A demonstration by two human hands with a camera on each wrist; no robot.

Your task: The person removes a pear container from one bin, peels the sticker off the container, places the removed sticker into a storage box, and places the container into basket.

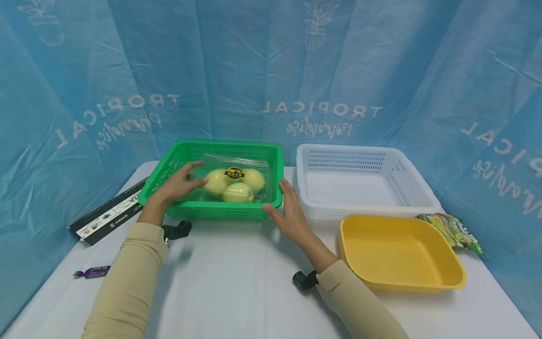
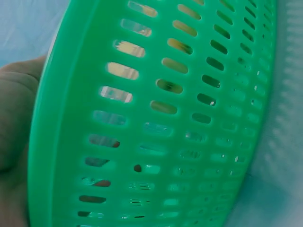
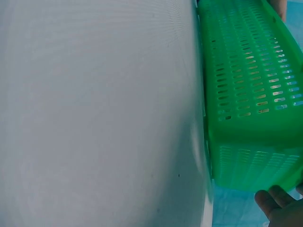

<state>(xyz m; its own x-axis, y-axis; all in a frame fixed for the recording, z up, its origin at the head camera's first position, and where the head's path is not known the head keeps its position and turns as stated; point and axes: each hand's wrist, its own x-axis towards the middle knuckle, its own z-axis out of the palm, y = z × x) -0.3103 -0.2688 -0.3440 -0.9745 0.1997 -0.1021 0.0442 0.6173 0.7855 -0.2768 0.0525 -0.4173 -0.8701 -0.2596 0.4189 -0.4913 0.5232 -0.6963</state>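
Observation:
In the head view a green basket (image 1: pixel 211 212) holds a clear plastic box (image 1: pixel 257 165) with three pale yellow-green round fruits (image 1: pixel 238 192) inside and a yellow-and-black label. My left hand (image 1: pixel 175 183) reaches over the basket's left part, thumb and fingers spread apart at the left end of the box. At the basket's front right corner is my right hand (image 1: pixel 291 214), its thumb by the front rim and its straight fingers along the right side. The left wrist view shows the basket's slotted wall (image 2: pixel 142 118) close up; in the right wrist view fingertips (image 3: pixel 267 201) meet its end.
A white basket (image 1: pixel 368 209) stands right of the green one, with a yellow tub (image 1: pixel 398 254) in front. A green snack packet (image 1: pixel 455 230) lies behind the tub. At left are a long black box (image 1: pixel 112 212) and a purple-wrapped candy (image 1: pixel 96 271). Blue curtains surround the table.

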